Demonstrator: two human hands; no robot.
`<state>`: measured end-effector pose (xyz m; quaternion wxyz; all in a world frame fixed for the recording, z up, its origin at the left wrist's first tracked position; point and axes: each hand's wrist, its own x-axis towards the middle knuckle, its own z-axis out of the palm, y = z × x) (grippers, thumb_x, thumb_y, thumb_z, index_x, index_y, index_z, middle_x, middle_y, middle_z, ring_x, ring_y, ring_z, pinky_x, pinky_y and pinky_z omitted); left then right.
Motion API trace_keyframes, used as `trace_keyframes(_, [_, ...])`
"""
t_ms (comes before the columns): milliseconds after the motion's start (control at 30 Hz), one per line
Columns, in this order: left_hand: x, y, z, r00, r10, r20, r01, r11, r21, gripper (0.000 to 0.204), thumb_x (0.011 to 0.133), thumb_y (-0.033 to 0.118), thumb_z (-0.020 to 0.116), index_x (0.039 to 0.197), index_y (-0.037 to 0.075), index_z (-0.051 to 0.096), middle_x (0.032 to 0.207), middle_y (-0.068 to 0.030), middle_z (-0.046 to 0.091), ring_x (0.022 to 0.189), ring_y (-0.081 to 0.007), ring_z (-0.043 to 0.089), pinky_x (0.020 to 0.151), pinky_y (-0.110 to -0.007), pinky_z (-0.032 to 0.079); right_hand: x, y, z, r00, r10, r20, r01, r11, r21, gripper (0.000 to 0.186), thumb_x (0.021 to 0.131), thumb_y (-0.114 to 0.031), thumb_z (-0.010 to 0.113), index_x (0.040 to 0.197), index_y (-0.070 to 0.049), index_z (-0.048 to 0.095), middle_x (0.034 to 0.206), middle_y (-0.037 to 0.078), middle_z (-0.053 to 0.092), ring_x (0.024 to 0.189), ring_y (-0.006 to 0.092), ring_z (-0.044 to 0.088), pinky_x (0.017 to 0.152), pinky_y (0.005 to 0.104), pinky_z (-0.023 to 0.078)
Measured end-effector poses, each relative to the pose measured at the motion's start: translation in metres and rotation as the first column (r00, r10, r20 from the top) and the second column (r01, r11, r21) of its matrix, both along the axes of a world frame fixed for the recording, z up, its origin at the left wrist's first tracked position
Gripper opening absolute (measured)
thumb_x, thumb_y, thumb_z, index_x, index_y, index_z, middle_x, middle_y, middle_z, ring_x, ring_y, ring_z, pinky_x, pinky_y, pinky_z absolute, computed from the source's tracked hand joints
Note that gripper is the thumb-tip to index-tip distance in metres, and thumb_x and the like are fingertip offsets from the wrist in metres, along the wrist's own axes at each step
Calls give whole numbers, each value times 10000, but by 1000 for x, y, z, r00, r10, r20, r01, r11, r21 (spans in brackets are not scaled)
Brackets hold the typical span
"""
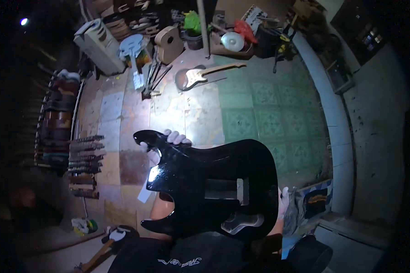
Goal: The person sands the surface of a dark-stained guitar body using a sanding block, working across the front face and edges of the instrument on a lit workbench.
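A glossy black electric guitar body (200, 168) is held up in front of me, with no neck on it. Its face toward me has a rectangular cut-out and a curved recess near the lower right. My left hand (174, 137) is closed round the upper left horn, fingers over the far edge and the thumb side showing at the neck end. At the body's right-hand edge, my right hand (283, 200) grips the rounded end; most of its fingers are hidden behind the body.
A sunburst electric guitar (193, 78) lies on the tiled floor (259, 113) ahead. Farther back stand a pale blue guitar (132, 48) and an acoustic guitar body (169, 44). Racked guitar bodies (58, 118) and several necks (84, 159) line the left. Another guitar (105, 248) lies lower left.
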<state>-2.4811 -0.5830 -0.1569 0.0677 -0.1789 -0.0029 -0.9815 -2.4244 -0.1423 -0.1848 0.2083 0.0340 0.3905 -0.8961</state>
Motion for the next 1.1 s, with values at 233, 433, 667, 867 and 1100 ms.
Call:
trace_keyframes(233, [-167, 86, 28, 940, -195, 280, 204, 979, -1, 932, 775, 865, 677, 1180, 28, 607, 1071, -130, 643, 1092, -333, 610, 1096, -521, 429, -61, 78, -44, 917, -351, 189, 347, 936, 54, 570, 1078, -460, 589, 1414, -1, 599, 1274, 87, 679, 1223, 231, 599, 1085, 413, 459])
trace_keyframes(433, [-328, 183, 45, 876, -409, 255, 429, 903, -26, 908, 765, 895, 638, 1084, 45, 628, 982, -105, 640, 1061, -311, 619, 1090, -502, 423, -157, 140, -84, 682, -725, 99, 650, 663, 371, 489, 1086, -469, 572, 1235, -19, 695, 1140, 91, 727, 1005, 232, 690, 922, 405, 547])
trace_keyframes(667, [-520, 307, 94, 843, -451, 293, 502, 855, -129, 812, 802, 879, 572, 1054, 108, 611, 943, -37, 646, 1001, -269, 621, 1012, -484, 443, -350, 174, 47, 616, -750, 240, 733, 658, 174, 505, 1058, -463, 613, 1287, -15, 653, 1130, 122, 716, 952, 272, 701, 842, 454, 579])
trace_keyframes(867, [-656, 358, 86, 882, -393, 260, 435, 891, -129, 750, 822, 809, 598, 1061, 99, 616, 953, -48, 645, 990, -263, 619, 1011, -499, 431, -491, 240, 55, 725, -609, 321, 671, 731, -126, 444, 1030, -442, 613, 1161, -30, 712, 1109, 137, 754, 945, 330, 715, 843, 484, 573])
trace_keyframes(1100, [-818, 426, 40, 872, -223, 436, 339, 917, -209, 696, 837, 767, 620, 990, 88, 626, 897, -66, 646, 925, -279, 626, 941, -485, 463, -681, 329, 96, 741, -531, 411, 510, 843, 170, 214, 939, -277, 707, 1016, -77, 710, 967, 80, 746, 818, 270, 716, 761, 424, 578])
